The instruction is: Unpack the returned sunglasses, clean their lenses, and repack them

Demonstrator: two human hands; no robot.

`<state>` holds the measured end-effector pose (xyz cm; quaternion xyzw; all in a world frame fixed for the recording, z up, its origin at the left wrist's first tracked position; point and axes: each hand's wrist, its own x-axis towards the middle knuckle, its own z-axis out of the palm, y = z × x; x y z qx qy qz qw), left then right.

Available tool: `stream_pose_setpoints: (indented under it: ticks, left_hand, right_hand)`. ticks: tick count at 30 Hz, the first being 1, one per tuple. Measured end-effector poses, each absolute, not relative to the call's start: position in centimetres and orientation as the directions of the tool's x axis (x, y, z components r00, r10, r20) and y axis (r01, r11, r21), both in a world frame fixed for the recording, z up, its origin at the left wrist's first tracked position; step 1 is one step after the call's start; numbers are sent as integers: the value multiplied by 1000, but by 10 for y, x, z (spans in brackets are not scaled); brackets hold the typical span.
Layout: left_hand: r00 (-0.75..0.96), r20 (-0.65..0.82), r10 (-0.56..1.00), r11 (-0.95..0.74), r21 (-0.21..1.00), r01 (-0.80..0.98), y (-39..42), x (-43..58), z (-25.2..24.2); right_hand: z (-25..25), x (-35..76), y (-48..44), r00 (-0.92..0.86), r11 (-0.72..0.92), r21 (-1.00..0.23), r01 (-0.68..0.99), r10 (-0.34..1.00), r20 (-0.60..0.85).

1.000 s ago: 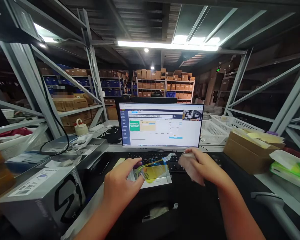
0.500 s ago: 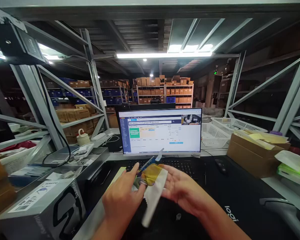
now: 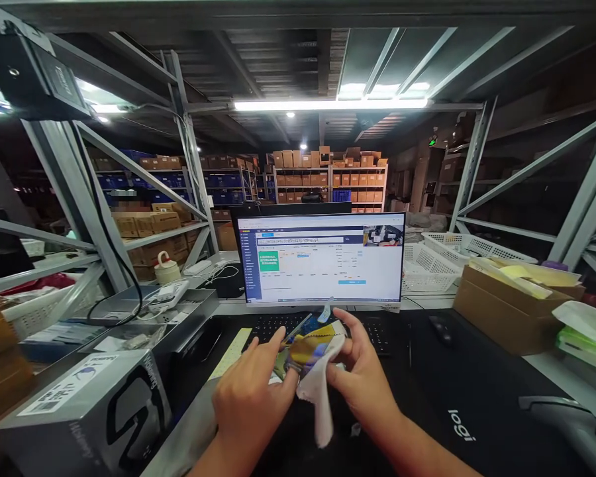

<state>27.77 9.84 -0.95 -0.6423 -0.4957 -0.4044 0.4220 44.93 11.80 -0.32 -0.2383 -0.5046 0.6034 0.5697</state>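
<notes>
Yellow-tinted sunglasses (image 3: 308, 348) with blue parts are between my hands, above the black desk mat. My left hand (image 3: 255, 384) grips their left side between thumb and fingers. A pale cloth (image 3: 318, 397) is pinched in my right hand (image 3: 360, 371) against the tinted lens, its lower end hanging down. One temple of the glasses, with a pale blue tip (image 3: 325, 313), points up toward the monitor.
Behind my hands stand a keyboard (image 3: 278, 324) and a lit monitor (image 3: 302, 265). A grey box (image 3: 79, 411) is at the left. To the right are a mouse (image 3: 440, 330), a cardboard box (image 3: 496, 318) and a scanner (image 3: 561, 417). White baskets (image 3: 430, 271) sit behind.
My right hand has curled its fingers inward and now pinches the cloth over the lens. The cloth's hanging end has swung right. The view has shifted slightly.
</notes>
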Motion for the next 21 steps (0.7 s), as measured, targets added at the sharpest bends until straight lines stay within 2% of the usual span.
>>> stream_pose_setpoints:
  ticks: [5,8,11,14,16,18,21]
  left_hand:
    - [240,912,332,-276,-149,950,93,288,-18]
    - [231,898,375,-429,-53,902,91,295,-21]
    - [223,890,397,-571,49,819,93,300,-23]
    - [227,880,418,-601,81,795,95,301,-25]
    - [207,868,451,-578,107,809,96,300,-25]
    - [176,866,468,-557,135,819,95,297,-25]
    - [153,875,459,-569,158,807,93,295,-25]
  right_hand:
    - [-18,431,99,-59,209,-862,-462,963,265]
    - [-12,436,99,14,259,-836,-484,957,289]
    - [2,452,110,-16,214,-787,-579,962,273]
    - [7,460,121,-58,173,-755,-632,961,269]
    - [2,456,121,25,261,-759,-597,951,308]
    - [-7,447,117,143,373,-787,-491,926,350]
    - [-16,438,109,152,450,-833,-323,893,424]
